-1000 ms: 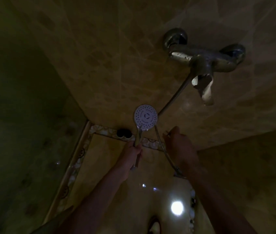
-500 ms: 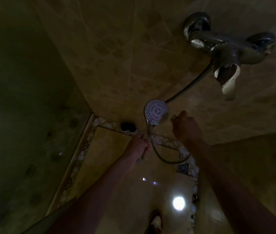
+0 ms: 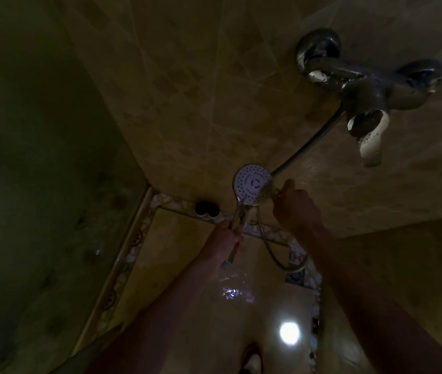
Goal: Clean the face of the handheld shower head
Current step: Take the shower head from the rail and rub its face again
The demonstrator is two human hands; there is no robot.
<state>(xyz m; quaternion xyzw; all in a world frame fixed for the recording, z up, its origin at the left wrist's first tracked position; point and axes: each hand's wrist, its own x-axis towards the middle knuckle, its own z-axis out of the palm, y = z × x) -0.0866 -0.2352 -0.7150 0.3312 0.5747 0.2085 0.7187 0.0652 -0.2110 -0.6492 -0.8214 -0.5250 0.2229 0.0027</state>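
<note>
The round white handheld shower head [image 3: 252,184], its dotted face turned toward the camera, sits just above the middle of the head view, on a chrome handle that runs down to the left hand [image 3: 226,241]. That hand's fingers are curled round the handle. The right hand [image 3: 297,209], just right of the head, pinches a small brush-like tool [image 3: 267,190] whose tip touches the right edge of the face; the dim light hides what the tool is. A grey metal hose [image 3: 309,144] climbs from behind the head to the chrome wall mixer tap [image 3: 363,85] in the upper right. Beige wall tiles [image 3: 187,90] fill the background, and a bright light reflection [image 3: 289,332] glares at lower centre.
</note>
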